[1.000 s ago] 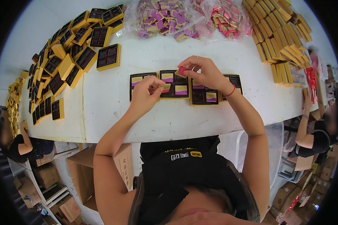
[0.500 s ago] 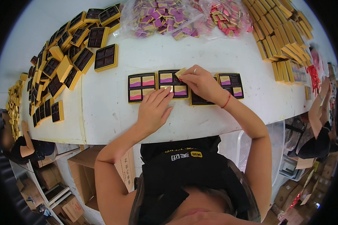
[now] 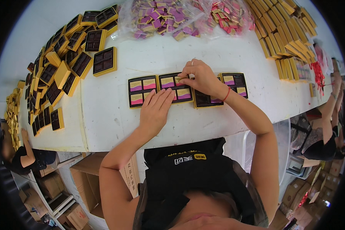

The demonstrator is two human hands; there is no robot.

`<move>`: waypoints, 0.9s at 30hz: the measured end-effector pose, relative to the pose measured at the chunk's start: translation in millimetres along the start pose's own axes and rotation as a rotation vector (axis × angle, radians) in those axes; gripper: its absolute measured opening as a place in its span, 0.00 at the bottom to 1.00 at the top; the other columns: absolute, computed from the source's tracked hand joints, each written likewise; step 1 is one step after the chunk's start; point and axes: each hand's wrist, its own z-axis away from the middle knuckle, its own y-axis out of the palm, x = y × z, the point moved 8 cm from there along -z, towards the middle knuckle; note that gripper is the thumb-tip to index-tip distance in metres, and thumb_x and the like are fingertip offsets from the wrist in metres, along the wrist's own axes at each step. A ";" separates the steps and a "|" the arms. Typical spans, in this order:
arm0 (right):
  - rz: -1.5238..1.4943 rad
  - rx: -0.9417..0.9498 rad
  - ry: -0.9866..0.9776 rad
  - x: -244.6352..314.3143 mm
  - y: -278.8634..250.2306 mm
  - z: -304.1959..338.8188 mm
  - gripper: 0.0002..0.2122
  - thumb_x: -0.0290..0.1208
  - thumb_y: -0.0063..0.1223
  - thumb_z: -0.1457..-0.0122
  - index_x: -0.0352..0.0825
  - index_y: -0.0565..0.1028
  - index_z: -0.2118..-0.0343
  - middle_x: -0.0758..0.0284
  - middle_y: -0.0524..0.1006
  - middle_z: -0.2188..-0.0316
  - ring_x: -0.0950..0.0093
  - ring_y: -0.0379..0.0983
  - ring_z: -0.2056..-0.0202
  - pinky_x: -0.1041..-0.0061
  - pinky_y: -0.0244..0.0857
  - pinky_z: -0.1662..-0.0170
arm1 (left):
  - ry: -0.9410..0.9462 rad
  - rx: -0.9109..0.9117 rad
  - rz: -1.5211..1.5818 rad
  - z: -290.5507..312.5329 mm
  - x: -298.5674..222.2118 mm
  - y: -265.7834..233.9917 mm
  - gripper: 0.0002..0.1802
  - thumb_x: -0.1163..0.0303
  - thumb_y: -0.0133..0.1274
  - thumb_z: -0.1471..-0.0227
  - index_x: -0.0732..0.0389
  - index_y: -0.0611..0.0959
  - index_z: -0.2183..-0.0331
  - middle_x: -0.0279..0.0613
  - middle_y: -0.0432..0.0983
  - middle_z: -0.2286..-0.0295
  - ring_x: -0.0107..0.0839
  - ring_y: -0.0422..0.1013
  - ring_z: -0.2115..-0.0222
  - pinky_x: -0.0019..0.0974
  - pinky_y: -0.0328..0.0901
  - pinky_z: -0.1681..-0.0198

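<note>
Side by side in front of me lie several black-lined gold boxes. The leftmost box [image 3: 142, 91] and the second box [image 3: 184, 102] carry purple-and-gold and pink-and-gold wrapped squares. My right hand [image 3: 204, 78] pinches a small gold-wrapped chocolate [image 3: 179, 79] at the second box's upper right compartment. Stretched fingers of my left hand [image 3: 154, 111] lie flat over the lower edges of the first two boxes, hiding some squares. Under my right wrist is a third box [image 3: 201, 100], partly covered. The rightmost box [image 3: 239, 81] holds purple-and-gold squares and bare compartments.
Open boxes with dark trays [image 3: 81, 64] are heaped at the left. Clear bags of purple squares [image 3: 165, 17] and red squares [image 3: 228, 17] stand at the back. Stacked gold boxes [image 3: 281, 32] fill the far right. Other people's arms [image 3: 27, 149] show at both sides.
My right hand has shifted slightly left and lowered the chocolate to the second box's upper right compartment. My left hand's thumb has drawn in. The whole view has shifted slightly.
</note>
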 end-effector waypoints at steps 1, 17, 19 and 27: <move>0.042 -0.017 -0.038 2.0 -1.3 -0.1 0.06 0.26 0.64 0.51 0.36 0.82 0.68 0.68 0.76 0.66 0.69 0.70 0.63 0.71 0.65 0.58 | 0.022 -0.017 -0.025 0.5 -0.9 0.2 0.24 0.78 0.54 0.55 0.62 0.79 0.52 0.43 0.72 0.49 0.39 0.70 0.51 0.46 0.59 0.43; 0.425 -0.487 0.293 -162.7 -138.4 -26.1 0.09 0.29 0.58 0.48 0.31 0.76 0.65 0.56 0.77 0.62 0.55 0.73 0.59 0.60 0.68 0.57 | 0.207 -0.094 0.247 -117.2 -14.0 -4.5 0.16 0.69 0.62 0.55 0.59 0.81 0.61 0.41 0.76 0.60 0.44 0.71 0.61 0.44 0.65 0.58; 0.500 -0.454 0.440 -215.7 -150.2 -25.4 0.10 0.32 0.60 0.51 0.33 0.76 0.68 0.56 0.77 0.69 0.55 0.75 0.63 0.57 0.68 0.62 | 0.257 -0.136 0.290 -188.5 -17.1 30.6 0.14 0.71 0.59 0.52 0.60 0.81 0.60 0.43 0.76 0.60 0.44 0.73 0.60 0.44 0.68 0.59; 0.032 -0.704 0.405 -225.2 -179.3 11.4 0.09 0.30 0.57 0.45 0.36 0.81 0.63 0.65 0.78 0.77 0.68 0.75 0.73 0.68 0.68 0.65 | -0.010 0.191 0.115 -382.1 10.5 201.1 0.09 0.71 0.53 0.49 0.60 0.84 0.64 0.46 0.76 0.59 0.47 0.71 0.55 0.48 0.69 0.55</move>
